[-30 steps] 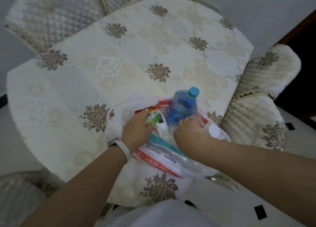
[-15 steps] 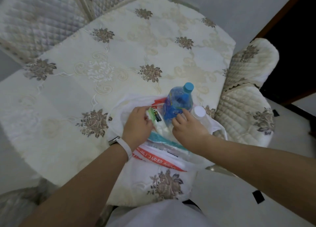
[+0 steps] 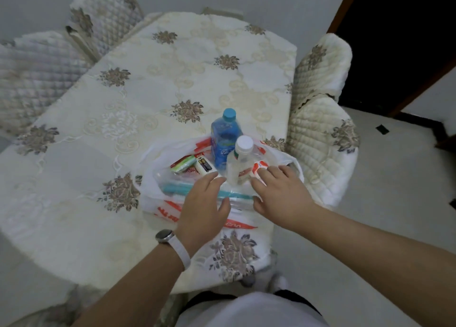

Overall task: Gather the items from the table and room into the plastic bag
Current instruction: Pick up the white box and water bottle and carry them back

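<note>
Plastic bag (image 3: 148,183) seen lying open on worktop (image 3: 160,80) near front edge. Blue-capped bottle (image 3: 225,139) and white-capped clear bottle (image 3: 240,159) stood upright inside, beside teal item (image 3: 177,187).
Left hand (image 3: 204,210) and right hand (image 3: 283,193) held over bag, grip of both apart, nothing clamped.
Bag judged thin, soft, slippery, bottle-heavy; best taken at rim.
Red print on bag and bottle labels unreadable.

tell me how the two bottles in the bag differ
The blue bottle has a blue cap and a blue-tinted body; the clear bottle has a white cap and a red-and-white label. The blue bottle looks wider and stands behind the clear bottle. Both stand upright in the plastic bag.
</note>
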Demonstrator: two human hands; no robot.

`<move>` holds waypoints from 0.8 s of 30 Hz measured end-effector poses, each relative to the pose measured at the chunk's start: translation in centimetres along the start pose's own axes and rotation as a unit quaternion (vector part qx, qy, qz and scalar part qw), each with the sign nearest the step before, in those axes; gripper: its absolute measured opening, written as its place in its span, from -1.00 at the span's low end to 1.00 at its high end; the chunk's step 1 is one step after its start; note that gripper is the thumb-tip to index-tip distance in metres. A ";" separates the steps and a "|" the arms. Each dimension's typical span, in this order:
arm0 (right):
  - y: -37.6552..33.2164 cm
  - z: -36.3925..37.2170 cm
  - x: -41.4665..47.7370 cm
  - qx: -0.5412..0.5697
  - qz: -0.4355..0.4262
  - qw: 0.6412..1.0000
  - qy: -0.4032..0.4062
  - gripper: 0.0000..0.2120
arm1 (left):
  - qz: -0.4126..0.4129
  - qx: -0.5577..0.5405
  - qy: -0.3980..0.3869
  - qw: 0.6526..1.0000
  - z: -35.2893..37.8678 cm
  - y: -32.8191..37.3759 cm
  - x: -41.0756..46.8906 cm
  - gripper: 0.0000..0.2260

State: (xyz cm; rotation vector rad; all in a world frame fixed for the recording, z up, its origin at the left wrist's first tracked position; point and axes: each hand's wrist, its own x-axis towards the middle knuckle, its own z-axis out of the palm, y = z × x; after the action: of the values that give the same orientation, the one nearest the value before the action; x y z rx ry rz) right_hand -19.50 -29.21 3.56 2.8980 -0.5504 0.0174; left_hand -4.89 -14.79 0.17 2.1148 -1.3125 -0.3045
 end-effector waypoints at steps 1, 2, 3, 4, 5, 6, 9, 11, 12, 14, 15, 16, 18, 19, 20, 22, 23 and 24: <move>0.5 -0.1 -0.8 0.015 0.015 1.000 0.004 -0.70 | 0.008 0.001 -0.003 1.000 0.3 0.7 -0.4 -0.60; 1.0 -0.2 -1.6 0.028 0.029 0.999 0.007 -0.69 | 0.012 0.001 -0.008 1.000 0.7 1.5 -0.8 -0.60; 1.5 -0.2 -2.6 0.039 0.041 0.998 0.009 -0.67 | 0.013 0.004 -0.013 1.000 1.0 2.5 -1.2 -0.59; 2.0 -0.4 -3.6 0.046 0.053 0.997 0.013 -0.66 | 0.014 0.008 -0.015 1.000 1.4 3.5 -1.5 -0.59; 2.5 -0.5 -4.7 0.050 0.063 0.997 0.018 -0.65 | 0.016 0.011 -0.018 1.000 1.7 4.7 -1.7 -0.59; 3.1 -0.6 -5.8 0.057 0.076 0.995 0.021 -0.64 | 0.018 0.012 -0.021 1.000 2.1 5.8 -2.0 -0.59; 5.6 -1.1 -9.8 0.082 0.117 0.989 0.040 -0.64 | 0.050 0.029 -0.027 0.998 3.9 9.8 -2.5 -0.57; 7.7 -1.6 -13.1 0.092 0.144 0.983 0.061 -0.65 | 0.079 0.041 -0.029 0.996 5.6 13.0 -2.8 -0.57; 8.7 -1.9 -15.0 0.098 0.156 0.980 0.070 -0.65 | 0.094 0.047 -0.030 0.994 6.5 14.8 -3.0 -0.58; 10.9 -2.4 -18.8 0.111 0.182 0.973 0.085 -0.64 | 0.123 0.053 -0.040 0.990 8.4 18.5 -3.6 -0.58; 12.1 -2.5 -20.7 0.116 0.193 0.970 0.094 -0.63 | 0.139 0.056 -0.045 0.988 9.5 20.4 -3.9 -0.57; 13.3 -2.6 -22.6 0.120 0.202 0.967 0.099 -0.61 | 0.156 0.058 -0.048 0.985 10.6 22.2 -4.1 -0.57; 15.7 -2.7 -26.4 0.116 0.216 0.964 0.101 -0.59 | 0.189 0.054 -0.050 0.979 12.9 25.8 -4.3 -0.58; 16.8 -2.7 -28.2 0.111 0.225 0.962 0.102 -0.58 | 0.204 0.049 -0.052 0.976 14.0 27.5 -4.4 -0.58; 18.0 -2.7 -29.9 0.107 0.237 0.960 0.102 -0.58 | 0.221 0.048 -0.053 0.973 15.0 29.3 -4.5 -0.59; 20.0 -2.6 -33.2 0.102 0.257 0.955 0.104 -0.57 | 0.256 0.057 -0.061 0.963 16.7 32.6 -4.5 -0.59; 20.9 -2.5 -34.6 0.100 0.266 0.953 0.107 -0.57 | 0.274 0.066 -0.065 0.957 17.5 34.1 -4.5 -0.58; 21.7 -2.5 -36.0 0.099 0.276 0.950 0.110 -0.57 | 0.291 0.075 -0.069 0.951 18.2 35.4 -4.3 -0.58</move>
State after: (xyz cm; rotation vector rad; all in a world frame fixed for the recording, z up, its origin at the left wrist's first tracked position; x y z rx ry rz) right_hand -60.86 -35.53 8.31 2.7614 -1.3570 0.4920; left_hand -41.67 -29.07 7.19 1.7359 -2.0204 -0.1023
